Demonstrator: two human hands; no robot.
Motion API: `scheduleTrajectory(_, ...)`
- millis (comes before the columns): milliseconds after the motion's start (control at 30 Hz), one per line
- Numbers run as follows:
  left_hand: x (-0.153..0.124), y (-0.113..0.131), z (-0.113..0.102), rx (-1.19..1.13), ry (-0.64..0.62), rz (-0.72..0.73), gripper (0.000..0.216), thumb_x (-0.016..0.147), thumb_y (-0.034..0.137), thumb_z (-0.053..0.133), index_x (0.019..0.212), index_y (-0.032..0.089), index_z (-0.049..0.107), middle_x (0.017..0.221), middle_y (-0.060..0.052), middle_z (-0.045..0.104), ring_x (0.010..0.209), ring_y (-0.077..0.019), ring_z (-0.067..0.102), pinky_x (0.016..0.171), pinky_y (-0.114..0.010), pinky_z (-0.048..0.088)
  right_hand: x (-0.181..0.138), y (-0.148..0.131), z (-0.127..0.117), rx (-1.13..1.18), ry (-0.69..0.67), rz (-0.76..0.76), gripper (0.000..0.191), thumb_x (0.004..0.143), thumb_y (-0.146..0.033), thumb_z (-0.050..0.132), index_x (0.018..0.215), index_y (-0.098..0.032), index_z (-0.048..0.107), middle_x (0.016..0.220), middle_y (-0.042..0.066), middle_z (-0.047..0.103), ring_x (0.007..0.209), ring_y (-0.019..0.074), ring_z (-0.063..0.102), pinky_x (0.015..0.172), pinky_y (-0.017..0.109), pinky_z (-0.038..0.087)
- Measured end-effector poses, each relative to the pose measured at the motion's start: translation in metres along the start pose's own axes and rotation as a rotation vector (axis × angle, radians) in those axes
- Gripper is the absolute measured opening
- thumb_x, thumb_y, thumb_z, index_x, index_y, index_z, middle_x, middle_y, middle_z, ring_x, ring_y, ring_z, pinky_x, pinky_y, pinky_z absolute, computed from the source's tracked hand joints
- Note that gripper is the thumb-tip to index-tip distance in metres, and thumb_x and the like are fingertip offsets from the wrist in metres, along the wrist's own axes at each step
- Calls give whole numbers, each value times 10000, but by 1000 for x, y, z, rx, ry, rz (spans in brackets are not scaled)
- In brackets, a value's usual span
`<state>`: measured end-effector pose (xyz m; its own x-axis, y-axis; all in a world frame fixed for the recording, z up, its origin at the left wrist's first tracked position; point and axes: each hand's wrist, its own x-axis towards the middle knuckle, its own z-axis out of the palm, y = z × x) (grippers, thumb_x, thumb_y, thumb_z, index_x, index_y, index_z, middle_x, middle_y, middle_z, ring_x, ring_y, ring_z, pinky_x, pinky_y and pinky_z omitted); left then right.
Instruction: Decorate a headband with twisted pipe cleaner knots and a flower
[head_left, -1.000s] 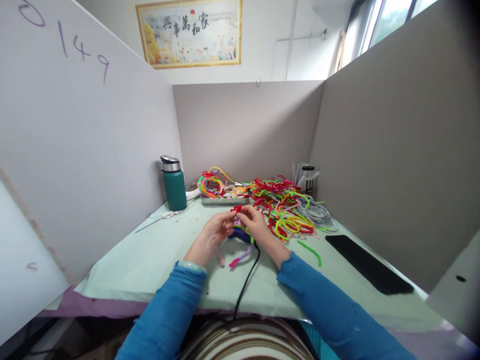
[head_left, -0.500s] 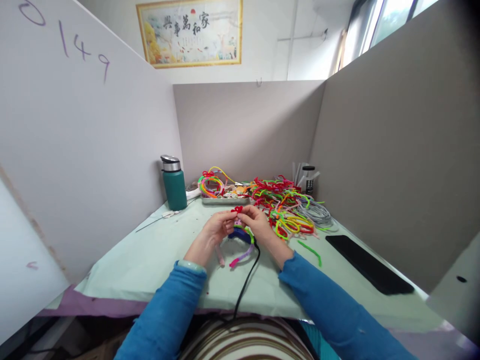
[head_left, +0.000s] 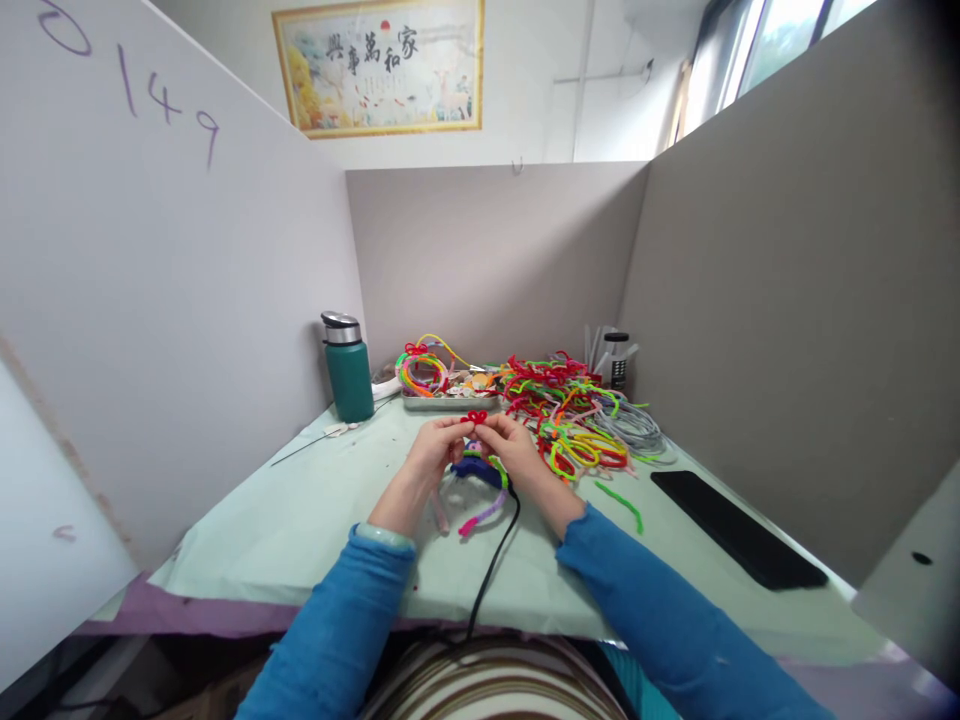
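Observation:
A small red bow-shaped piece of bent pipe cleaner (head_left: 478,417) is pinched between both hands, just in front of the tray. My left hand (head_left: 433,452) grips its left side with closed fingertips. On its right side, my right hand (head_left: 512,445) pinches it the same way. Below and partly behind the hands lies a curved multicoloured pipe-cleaner band (head_left: 491,510) with pink, purple and green parts. A dark blue object (head_left: 480,470) with a black cable (head_left: 495,565) sits under the hands, partly hidden.
A metal tray (head_left: 450,403) holds small pieces and a coiled colourful ring (head_left: 421,370). Right of it spreads a pile of pipe cleaners (head_left: 555,385). A green bottle (head_left: 349,370) stands left; a black flat slab (head_left: 739,528) and a green pipe cleaner (head_left: 621,506) lie right. Partitions enclose the table.
The red bow has turned slightly, so more of its loops show above the fingertips. Both hands have shifted only a little.

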<state>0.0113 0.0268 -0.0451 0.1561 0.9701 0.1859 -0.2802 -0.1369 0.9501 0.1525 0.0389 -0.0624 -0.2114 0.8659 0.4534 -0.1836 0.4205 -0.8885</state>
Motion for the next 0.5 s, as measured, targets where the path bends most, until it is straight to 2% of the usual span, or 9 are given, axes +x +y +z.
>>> scheduleTrajectory(167, -1, 4, 2, -115, -15, -101, 183, 596, 216, 721, 603, 111, 572, 466, 29, 452, 376, -34, 326, 392, -203, 209, -1, -5, -1, 40, -8, -9, 283, 680, -444, 658, 780, -193, 573, 643, -25, 569, 535, 105, 484, 524, 242, 404)
scheduleTrajectory(267, -1, 4, 2, -112, -10, -114, 188, 594, 215, 725, 587, 114, 566, 469, 27, 451, 378, -29, 313, 387, -199, 205, -2, -7, 0, 48, -6, 0, 281, 692, -442, 649, 797, -190, 579, 637, -26, 566, 525, 104, 476, 510, 242, 394)
scheduleTrajectory(400, 0, 1, 1, 46, 15, -74, 190, 628, 260, 709, 588, 125, 582, 392, 49, 378, 354, -45, 318, 381, -206, 203, -1, -9, -1, 23, 0, 6, 264, 706, -425, 640, 777, -178, 582, 563, -42, 534, 482, 94, 451, 480, 234, 367)
scheduleTrajectory(500, 0, -2, 2, 215, 52, -6, 211, 645, 290, 700, 574, 130, 583, 380, 43, 397, 338, -50, 327, 373, -209, 192, 0, -11, -4, -18, 18, 26, 261, 694, -421, 642, 757, -174, 583, 525, -48, 522, 463, 92, 446, 459, 229, 354)
